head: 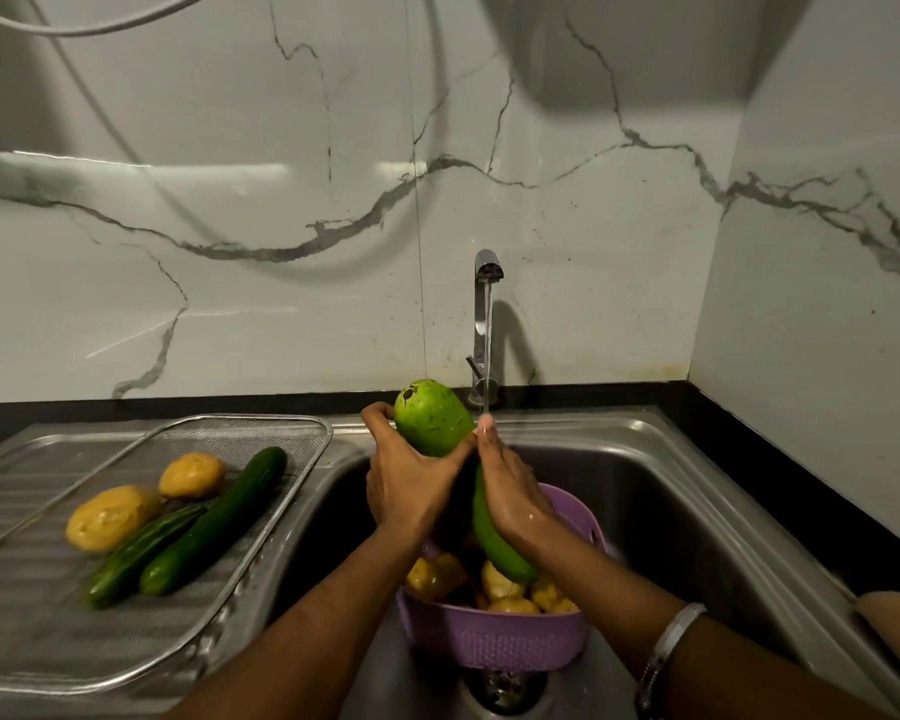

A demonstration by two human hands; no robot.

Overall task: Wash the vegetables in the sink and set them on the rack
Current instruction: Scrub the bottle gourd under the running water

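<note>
Two cucumbers (214,522) and two potatoes (111,517) are already laid on the rack (302,449), well left of the fingers. A long green gourd (435,426) is gripped by the curled left hand (406,485) and rubbed by the right hand (510,491), fingers wrapped round it, under the tap (487,324). Rinsing seems underway; next, the gourd would be carried left to the rack, and potatoes in the purple basket (494,636) below remain to be washed.

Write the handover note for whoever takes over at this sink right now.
Hands: left hand grips the long green gourd near its upper end; right hand wraps its lower part, fingertips in the tap stream.
Done: two potatoes and two cucumbers lie on the rack, left of the sink.
Left: finish the gourd and rack it, then wash the potatoes in the purple colander in the sink.
</note>
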